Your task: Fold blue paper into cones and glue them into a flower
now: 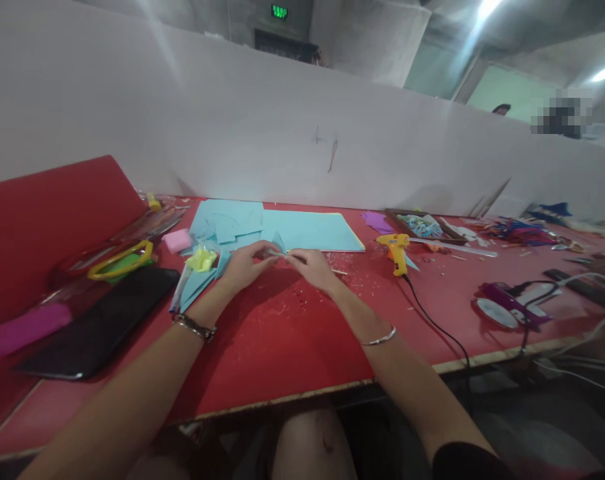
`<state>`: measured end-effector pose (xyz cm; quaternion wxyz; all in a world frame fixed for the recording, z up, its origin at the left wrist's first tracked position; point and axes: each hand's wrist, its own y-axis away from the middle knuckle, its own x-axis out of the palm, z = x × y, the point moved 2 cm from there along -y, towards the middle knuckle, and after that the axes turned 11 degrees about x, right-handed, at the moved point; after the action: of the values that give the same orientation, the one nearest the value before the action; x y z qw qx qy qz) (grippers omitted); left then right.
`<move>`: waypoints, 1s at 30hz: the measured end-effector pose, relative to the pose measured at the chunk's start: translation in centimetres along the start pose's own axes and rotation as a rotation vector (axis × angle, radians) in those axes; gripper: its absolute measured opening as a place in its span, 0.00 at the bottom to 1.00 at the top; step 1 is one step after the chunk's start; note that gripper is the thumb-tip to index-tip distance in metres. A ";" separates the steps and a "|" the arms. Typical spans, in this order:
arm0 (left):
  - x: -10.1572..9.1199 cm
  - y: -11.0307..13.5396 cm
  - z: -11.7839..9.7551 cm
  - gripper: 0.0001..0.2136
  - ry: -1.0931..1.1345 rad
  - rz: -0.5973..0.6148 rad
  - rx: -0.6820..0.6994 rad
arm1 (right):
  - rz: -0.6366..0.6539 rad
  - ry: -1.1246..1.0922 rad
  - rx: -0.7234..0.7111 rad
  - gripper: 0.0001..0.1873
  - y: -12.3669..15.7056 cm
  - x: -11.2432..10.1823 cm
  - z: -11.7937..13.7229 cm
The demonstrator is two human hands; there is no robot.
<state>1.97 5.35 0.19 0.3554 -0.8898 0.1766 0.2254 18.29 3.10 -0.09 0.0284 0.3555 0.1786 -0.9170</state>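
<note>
While I sit at the red counter [282,360] | left hand [245,267] pinching blue paper piece [278,241], right hand [313,268] pinching its right end | piece sits between my fingertips, one corner pointing up | neither hand clearly nearer; long axis partly hidden by fingers

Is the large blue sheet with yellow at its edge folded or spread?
Spread: the blue sheet lies flat on the red table, no crease visible.
</note>
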 end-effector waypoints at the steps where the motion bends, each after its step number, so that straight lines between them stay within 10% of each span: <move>1: 0.0 0.0 0.0 0.09 -0.005 0.001 0.006 | 0.003 0.002 -0.002 0.17 0.0 0.0 0.0; 21: 0.4 -0.2 0.0 0.03 -0.147 -0.002 0.091 | 0.063 0.124 -0.060 0.14 0.1 0.5 0.1; 30: 0.3 0.2 0.2 0.22 -0.044 -0.022 -0.099 | 0.089 0.069 -0.072 0.15 0.1 0.2 0.3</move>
<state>2.08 5.33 -0.24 0.3173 -0.9029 0.1478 0.2493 17.94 2.97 -0.07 0.0760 0.3931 0.1963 -0.8950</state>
